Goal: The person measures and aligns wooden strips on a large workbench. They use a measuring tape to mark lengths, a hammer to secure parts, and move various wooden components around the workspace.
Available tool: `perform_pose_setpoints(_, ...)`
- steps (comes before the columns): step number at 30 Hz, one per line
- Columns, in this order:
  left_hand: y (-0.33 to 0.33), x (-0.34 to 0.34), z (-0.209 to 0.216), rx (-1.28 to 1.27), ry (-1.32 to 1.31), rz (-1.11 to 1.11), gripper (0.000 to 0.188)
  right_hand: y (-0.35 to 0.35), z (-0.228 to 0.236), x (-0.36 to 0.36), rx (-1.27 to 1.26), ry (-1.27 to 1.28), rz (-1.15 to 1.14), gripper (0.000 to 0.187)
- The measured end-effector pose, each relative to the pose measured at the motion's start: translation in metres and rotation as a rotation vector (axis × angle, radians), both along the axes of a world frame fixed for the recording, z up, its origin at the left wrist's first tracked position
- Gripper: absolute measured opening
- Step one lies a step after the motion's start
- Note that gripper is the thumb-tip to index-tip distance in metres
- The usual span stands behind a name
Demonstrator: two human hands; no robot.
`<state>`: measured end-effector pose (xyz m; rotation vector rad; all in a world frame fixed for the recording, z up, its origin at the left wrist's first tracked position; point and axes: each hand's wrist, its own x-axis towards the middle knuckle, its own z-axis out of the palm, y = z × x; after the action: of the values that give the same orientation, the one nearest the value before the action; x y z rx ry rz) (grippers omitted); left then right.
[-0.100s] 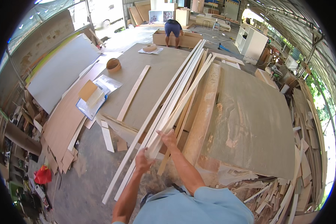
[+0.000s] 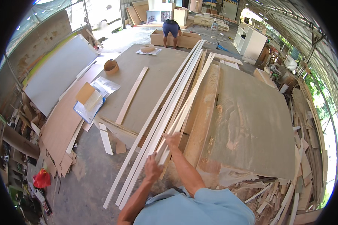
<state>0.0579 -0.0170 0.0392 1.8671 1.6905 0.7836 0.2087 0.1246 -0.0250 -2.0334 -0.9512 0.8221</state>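
Note:
My left hand (image 2: 153,168) closes around the near end of a few pale wooden strips (image 2: 194,92). Farther up the same strips, my right hand (image 2: 172,140) grips them, its fingers wrapped over the top. The strips slope away from me, their far ends resting near the gap between two worktables. Just left of them lie several long white strips (image 2: 165,112), whose near ends stick out past the table edge over the floor. A single short wooden strip (image 2: 132,95) lies on the left worktable (image 2: 157,67).
The right worktable (image 2: 251,123) has a stained grey top. A roll of edge banding (image 2: 111,66) and a clear plastic folder (image 2: 108,85) lie left. Offcuts (image 2: 266,198) pile up at lower right. Another person (image 2: 171,32) bends over a long wooden box (image 2: 157,38) at the back.
Both my hands have shifted slightly right, the left one also nearer to me, carrying the near ends of the held strips along. The view has turned a little.

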Motion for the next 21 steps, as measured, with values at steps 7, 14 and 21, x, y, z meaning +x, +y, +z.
perform_pose_setpoints(7,-0.001,0.029,-0.032,-0.306,-0.145,-0.203,0.028,0.024,-0.025,0.068,-0.070,-0.236,-0.115,0.079)
perform_pose_setpoints(14,-0.048,-0.022,-0.038,-0.157,-0.252,0.016,0.022,0.043,-0.007,0.072,-0.300,-0.320,0.090,0.096)
perform_pose_setpoints(21,-0.061,-0.046,0.015,-0.153,-0.205,0.293,0.029,0.043,0.005,0.050,-0.365,-0.368,0.011,0.123)
